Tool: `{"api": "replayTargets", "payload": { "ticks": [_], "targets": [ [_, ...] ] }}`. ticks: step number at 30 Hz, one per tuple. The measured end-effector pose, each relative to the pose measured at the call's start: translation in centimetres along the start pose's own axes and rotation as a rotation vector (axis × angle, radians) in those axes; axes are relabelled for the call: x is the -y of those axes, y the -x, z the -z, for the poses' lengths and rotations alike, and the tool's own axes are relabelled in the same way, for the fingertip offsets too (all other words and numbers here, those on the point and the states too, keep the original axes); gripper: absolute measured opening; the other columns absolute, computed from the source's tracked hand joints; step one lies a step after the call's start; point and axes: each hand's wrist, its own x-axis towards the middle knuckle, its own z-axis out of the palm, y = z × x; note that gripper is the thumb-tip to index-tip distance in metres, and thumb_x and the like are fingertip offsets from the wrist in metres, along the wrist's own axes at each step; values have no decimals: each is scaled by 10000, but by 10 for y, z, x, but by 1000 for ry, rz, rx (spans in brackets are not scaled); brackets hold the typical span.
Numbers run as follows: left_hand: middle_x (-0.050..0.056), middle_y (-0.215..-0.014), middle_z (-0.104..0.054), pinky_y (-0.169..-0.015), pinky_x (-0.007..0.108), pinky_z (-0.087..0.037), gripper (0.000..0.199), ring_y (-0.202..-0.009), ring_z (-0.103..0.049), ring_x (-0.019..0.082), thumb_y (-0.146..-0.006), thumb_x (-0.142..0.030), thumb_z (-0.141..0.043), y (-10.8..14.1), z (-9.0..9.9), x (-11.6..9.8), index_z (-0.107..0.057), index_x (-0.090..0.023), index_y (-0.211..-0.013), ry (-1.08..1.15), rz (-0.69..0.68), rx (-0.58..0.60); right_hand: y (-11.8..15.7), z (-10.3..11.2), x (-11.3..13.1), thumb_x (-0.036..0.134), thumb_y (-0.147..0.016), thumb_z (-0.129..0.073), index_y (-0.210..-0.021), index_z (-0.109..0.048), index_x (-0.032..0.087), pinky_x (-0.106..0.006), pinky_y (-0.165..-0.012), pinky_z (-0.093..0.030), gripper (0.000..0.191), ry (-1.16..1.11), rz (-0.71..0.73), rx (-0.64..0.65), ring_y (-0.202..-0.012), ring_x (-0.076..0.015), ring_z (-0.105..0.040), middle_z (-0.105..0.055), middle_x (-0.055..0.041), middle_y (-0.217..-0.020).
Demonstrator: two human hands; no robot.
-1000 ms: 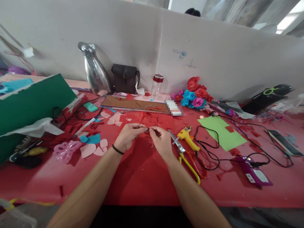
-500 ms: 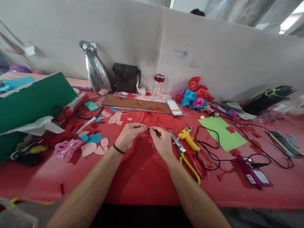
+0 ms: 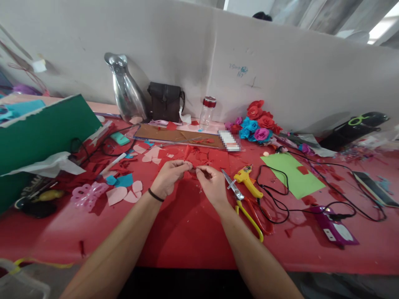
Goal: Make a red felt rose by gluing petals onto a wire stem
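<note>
My left hand (image 3: 167,179), with a dark band at the wrist, is closed in a pinch above the red table. Just to its right, my right hand (image 3: 213,185) pinches too, its fingertips almost meeting the left ones. Whatever sits between the fingertips is too small to make out. Red paper scraps (image 3: 207,157) lie right behind both hands. Beside my right hand is a pair of scissors (image 3: 237,193) with yellow and red handles. A yellow glue gun (image 3: 249,182) rests against the scissors' right side.
Pink paper petals (image 3: 116,196) and a pink plastic flower-shaped piece (image 3: 89,196) lie left. A green board (image 3: 46,145) stands behind them. At the back are a steel jug (image 3: 127,93), a dark bag (image 3: 165,101), a glass jar (image 3: 206,115) and paper roses (image 3: 261,133). Black cables reach a purple power strip (image 3: 335,228).
The fingers of my left hand have shifted very slightly while pinching. My right hand and the things on the table look the same.
</note>
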Motion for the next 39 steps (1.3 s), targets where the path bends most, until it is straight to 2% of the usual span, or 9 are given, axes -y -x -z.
{"api": "replayTargets", "payload": {
  "ticks": [5, 9, 15, 22, 26, 30, 39],
  "targets": [
    [13, -552, -618, -399, 230, -125, 143, -365, -233, 20, -590, -274, -670, 0, 2, -2, -631, -137, -605, 55, -2, -13, 1, 0, 1, 257, -723, -566, -796, -690, 184, -279, -674, -498, 161, 11, -5, 5, -672, -174, -634, -714, -23, -754],
    [1, -547, -609, -399, 229, -154, 200, -379, -233, 21, -629, -328, -690, 1, 1, -1, -664, -131, -646, 23, -7, 10, 0, 1, -3, 274, -739, -560, -811, -704, 182, -297, -687, -501, 186, 48, 7, -41, -685, -185, -638, -718, -35, -772],
    [-22, -596, -615, -450, 195, -300, 180, -463, -406, 41, -539, -232, -755, 2, -5, 1, -670, -144, -671, -17, -16, -22, -1, 0, -7, 279, -739, -564, -842, -719, 167, -317, -725, -502, 217, 71, 59, -71, -727, -201, -647, -723, -65, -834],
    [-13, -599, -633, -612, 223, -432, 136, -576, -534, 90, -537, -211, -734, 2, -7, 1, -671, -141, -635, -55, -65, -61, -3, -2, -9, 285, -683, -607, -738, -656, 181, -268, -650, -485, 128, -149, -97, -18, -631, -155, -607, -676, -5, -681],
    [13, -638, -671, -672, 259, -457, 138, -617, -581, 122, -539, -225, -723, 1, -6, 3, -691, -142, -644, -87, -72, -47, -5, -2, -9, 290, -663, -606, -686, -641, 184, -264, -634, -478, 114, -295, -192, 22, -601, -145, -593, -657, 8, -644],
    [37, -645, -691, -666, 277, -469, 149, -623, -599, 146, -547, -257, -715, 1, -5, 3, -704, -142, -642, -127, -72, -34, -6, -2, -7, 280, -652, -603, -669, -642, 183, -267, -640, -476, 106, -349, -230, 38, -599, -150, -602, -659, 7, -611],
    [25, -628, -688, -634, 250, -456, 135, -600, -578, 127, -528, -244, -715, 3, -7, -1, -709, -142, -617, -144, -53, -58, -5, -2, -7, 275, -670, -587, -686, -619, 183, -267, -652, -472, 99, -284, -173, 39, -616, -141, -590, -646, 6, -649]
  ]
}}
